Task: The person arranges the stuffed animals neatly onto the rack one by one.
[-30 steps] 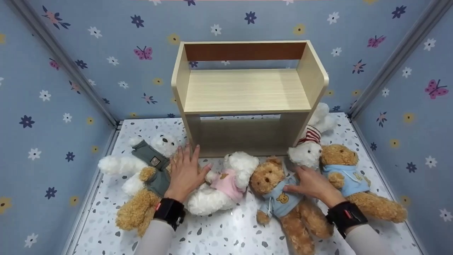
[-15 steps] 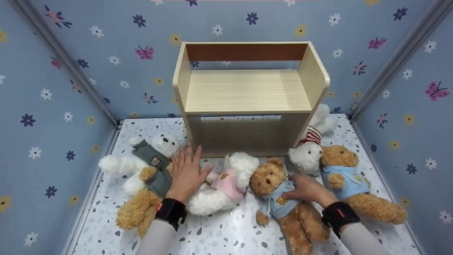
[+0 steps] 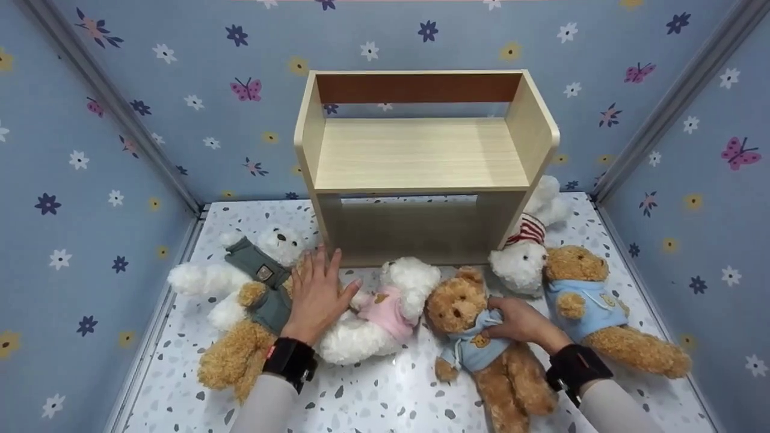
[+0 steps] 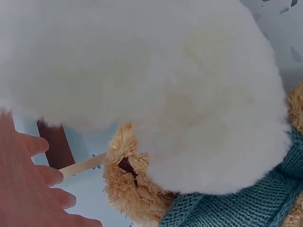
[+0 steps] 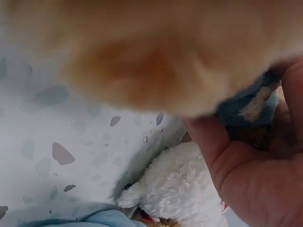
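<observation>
Wooden shelf at upper centre holds nothing; all the bears lie on the speckled floor in the lower frame, so nothing looks shelved yet. Right hand pinches the blue shirt of the brown bear, lower right of centre. Left hand rests spread, fingers straight, on the tan bear in green at lower left, beside the white bear in pink.

Brown bear in light-blue hoodie, white bear in pink, pale wood shelf, speckled floor.
</observation>
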Available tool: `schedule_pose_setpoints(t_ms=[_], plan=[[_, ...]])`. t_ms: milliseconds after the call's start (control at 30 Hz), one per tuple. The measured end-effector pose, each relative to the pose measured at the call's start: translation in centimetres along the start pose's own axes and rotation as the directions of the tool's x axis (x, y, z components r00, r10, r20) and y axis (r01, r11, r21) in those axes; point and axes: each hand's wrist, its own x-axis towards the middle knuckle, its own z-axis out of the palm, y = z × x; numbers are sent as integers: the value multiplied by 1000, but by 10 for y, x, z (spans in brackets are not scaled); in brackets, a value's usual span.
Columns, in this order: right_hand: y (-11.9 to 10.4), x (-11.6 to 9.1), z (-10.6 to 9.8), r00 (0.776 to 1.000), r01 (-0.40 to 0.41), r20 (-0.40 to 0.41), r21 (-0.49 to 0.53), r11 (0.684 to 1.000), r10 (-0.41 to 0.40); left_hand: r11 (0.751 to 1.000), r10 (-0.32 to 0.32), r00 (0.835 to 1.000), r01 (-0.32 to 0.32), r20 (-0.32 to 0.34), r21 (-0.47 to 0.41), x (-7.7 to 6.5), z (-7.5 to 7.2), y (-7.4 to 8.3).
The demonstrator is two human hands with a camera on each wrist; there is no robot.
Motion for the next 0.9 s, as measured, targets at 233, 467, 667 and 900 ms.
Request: schedule_pose_setpoints(t_ms=[233, 467, 667, 900], plan=[[-9, -8, -4, 997, 38, -64, 40, 998, -36, 1000, -9, 1000, 10, 29, -24, -1, 1, 0], [-19, -18, -18, 983, -6, -182, 43, 999, 14, 999, 5, 1000, -4, 25, -48, -2, -3, 4], [-33, -22, -40, 959, -53, -275, 88, 995, 75, 999, 27, 1000, -27, -3, -37, -1, -5, 8], [-57, -30, -68, 931, -64, -343, 187, 980, 126, 998, 22, 1000, -21, 12, -63, -3, -4, 11]])
